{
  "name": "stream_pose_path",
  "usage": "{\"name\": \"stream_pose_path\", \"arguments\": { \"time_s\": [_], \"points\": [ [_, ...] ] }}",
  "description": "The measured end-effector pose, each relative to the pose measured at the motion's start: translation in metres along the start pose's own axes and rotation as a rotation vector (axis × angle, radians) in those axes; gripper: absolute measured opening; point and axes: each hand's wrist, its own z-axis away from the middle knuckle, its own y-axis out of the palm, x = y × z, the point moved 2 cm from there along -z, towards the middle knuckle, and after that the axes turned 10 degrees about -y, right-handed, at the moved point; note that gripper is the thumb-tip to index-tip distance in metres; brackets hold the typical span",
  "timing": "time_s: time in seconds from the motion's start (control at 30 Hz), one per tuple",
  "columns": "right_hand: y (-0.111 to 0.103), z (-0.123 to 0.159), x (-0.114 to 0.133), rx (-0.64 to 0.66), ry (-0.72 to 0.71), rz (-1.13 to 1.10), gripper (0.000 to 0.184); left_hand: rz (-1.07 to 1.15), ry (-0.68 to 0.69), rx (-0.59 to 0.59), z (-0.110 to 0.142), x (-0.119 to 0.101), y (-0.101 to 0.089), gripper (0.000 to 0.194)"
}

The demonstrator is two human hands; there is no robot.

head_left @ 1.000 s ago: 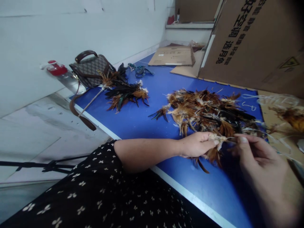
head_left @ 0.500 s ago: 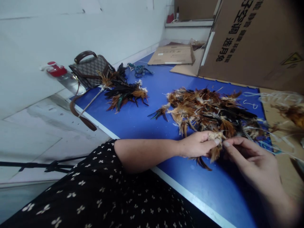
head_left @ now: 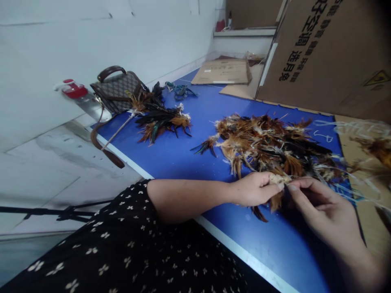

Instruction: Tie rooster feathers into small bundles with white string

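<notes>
My left hand (head_left: 259, 188) is closed on a small bundle of brown feathers (head_left: 276, 201), its pale fluffy end showing between thumb and fingers. Thumb and forefinger of my right hand (head_left: 324, 211) pinch at the tip of that pale end; whether they hold a thread or the quills is too small to make out. Just beyond both hands spreads a pile of brown and black feathers (head_left: 259, 138) on the blue table (head_left: 195, 162). White strands (head_left: 363, 177) lie to the right of my right hand.
A feather duster with a thin stick (head_left: 117, 132) rests at the left, by a patterned handbag (head_left: 117, 91) and a red-capped bottle (head_left: 87, 103). Teal strings (head_left: 181, 91) lie behind. Flat cardboard (head_left: 222, 72) and a large carton (head_left: 330, 57) stand at the back.
My left hand has turned slightly and the bundle's pale end now points more to the right. My right fingertips stay at that end, barely shifted. The surrounding things look the same.
</notes>
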Motion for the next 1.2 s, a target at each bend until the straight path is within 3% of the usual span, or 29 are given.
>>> {"name": "stream_pose_path", "arguments": {
  "time_s": [0.1, 0.27, 0.4, 0.53, 0.7, 0.8, 0.9, 1.0, 1.13, 1.2],
  "points": [
    [0.001, 0.001, -0.002, 0.025, 0.008, -0.002, 0.046, -0.125, 0.007, -0.029, 0.003, -0.003, -0.001, 0.023],
    [0.003, 0.001, -0.005, 0.106, 0.000, -0.039, 0.044, -0.367, 0.083, -0.182, 0.011, -0.010, -0.003, 0.022],
    [0.005, -0.001, -0.001, 0.079, -0.019, -0.052, 0.043, -0.392, 0.093, -0.278, 0.015, -0.013, -0.003, 0.021],
    [0.004, -0.002, 0.002, 0.077, -0.019, -0.038, 0.049, -0.166, -0.050, -0.291, 0.015, -0.010, 0.002, 0.018],
    [-0.001, -0.002, 0.000, 0.062, -0.035, 0.007, 0.049, 0.326, -0.140, -0.148, 0.017, -0.015, 0.012, 0.022],
    [-0.004, -0.002, -0.002, 0.048, -0.065, 0.048, 0.046, 0.472, -0.174, -0.061, 0.020, -0.022, 0.014, 0.025],
    [-0.007, -0.001, -0.003, 0.058, -0.136, 0.095, 0.038, 0.407, -0.172, -0.028, 0.020, -0.022, 0.011, 0.028],
    [-0.010, 0.001, 0.000, 0.075, -0.219, 0.135, 0.029, 0.231, -0.152, -0.095, 0.017, -0.013, 0.006, 0.028],
    [-0.010, 0.002, 0.006, -0.045, -0.342, 0.245, 0.011, -0.004, -0.174, -0.188, 0.013, -0.003, 0.002, 0.024],
    [-0.006, 0.000, 0.007, -0.017, -0.441, 0.274, 0.004, -0.066, -0.168, -0.196, 0.013, -0.001, 0.002, 0.023]
  ]
}}
